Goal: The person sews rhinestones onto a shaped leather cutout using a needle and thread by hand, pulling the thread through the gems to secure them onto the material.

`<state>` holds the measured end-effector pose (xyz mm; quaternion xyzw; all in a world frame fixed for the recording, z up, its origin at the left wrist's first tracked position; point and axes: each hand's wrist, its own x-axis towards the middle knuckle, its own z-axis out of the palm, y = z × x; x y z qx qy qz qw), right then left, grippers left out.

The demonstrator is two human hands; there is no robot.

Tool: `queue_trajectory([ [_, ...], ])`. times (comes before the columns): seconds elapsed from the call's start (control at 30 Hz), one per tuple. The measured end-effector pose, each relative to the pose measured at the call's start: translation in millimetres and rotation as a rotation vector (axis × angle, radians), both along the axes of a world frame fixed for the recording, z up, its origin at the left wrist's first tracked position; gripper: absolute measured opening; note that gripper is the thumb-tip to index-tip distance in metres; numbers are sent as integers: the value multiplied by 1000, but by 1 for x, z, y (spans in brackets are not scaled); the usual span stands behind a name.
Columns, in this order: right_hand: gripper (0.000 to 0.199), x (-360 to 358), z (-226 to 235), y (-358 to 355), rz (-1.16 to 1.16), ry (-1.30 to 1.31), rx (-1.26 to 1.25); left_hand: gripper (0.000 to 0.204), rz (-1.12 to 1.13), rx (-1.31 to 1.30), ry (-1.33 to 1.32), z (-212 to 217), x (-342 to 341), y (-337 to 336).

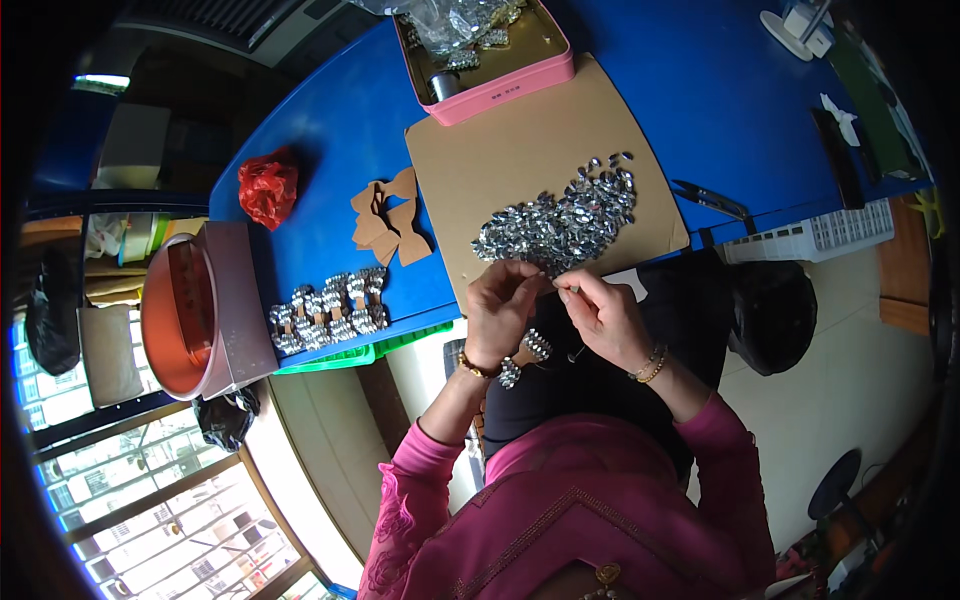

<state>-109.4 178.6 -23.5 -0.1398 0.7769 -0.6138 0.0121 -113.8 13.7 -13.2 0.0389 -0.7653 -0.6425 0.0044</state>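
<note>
A heap of shiny silver beads [560,220] lies on a sheet of brown cardboard [480,150]. At its near edge my left hand [500,305] and my right hand [605,315] meet almost fingertip to fingertip. Both are closed in a pinch, and whatever lies between the fingers is too small to make out. Below my left hand, over my dark lap, hangs a brown card wound with silver beads [526,358]; what it hangs from is not clear. Several more bead-wound cards [330,310] stand in a row at the table's left edge.
Bare notched brown cards [392,218] lie left of the cardboard, near a crumpled red plastic bag [268,188]. A pink tin [505,95] holds clear bags and a spool. On the right rest dark tweezers or pliers [710,198]. A pink bin [205,310] stands beside the blue table [330,120].
</note>
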Motion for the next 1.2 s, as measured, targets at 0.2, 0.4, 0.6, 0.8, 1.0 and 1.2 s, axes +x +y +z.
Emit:
queue_trajectory([
  [0.2,17,2,2,-3,11,105,23,5,4,546,-412,14,5,-1],
  [0.4,18,3,7,-3,18,108,23,6,8,670,-424,12,6,-2],
  [0.6,15,4,6,-3,16,79,44,5,15,630,-394,11,8,1],
  [0.8,11,2,13,-1,67,-313,-156,5,-77,418,-358,11,15,7],
  [1.0,7,-4,1,-2,-89,314,-8,6,-130,74,-178,3,21,13],
  [1.2,7,5,7,4,-88,-262,-457,11,-51,-382,218,2,9,17],
])
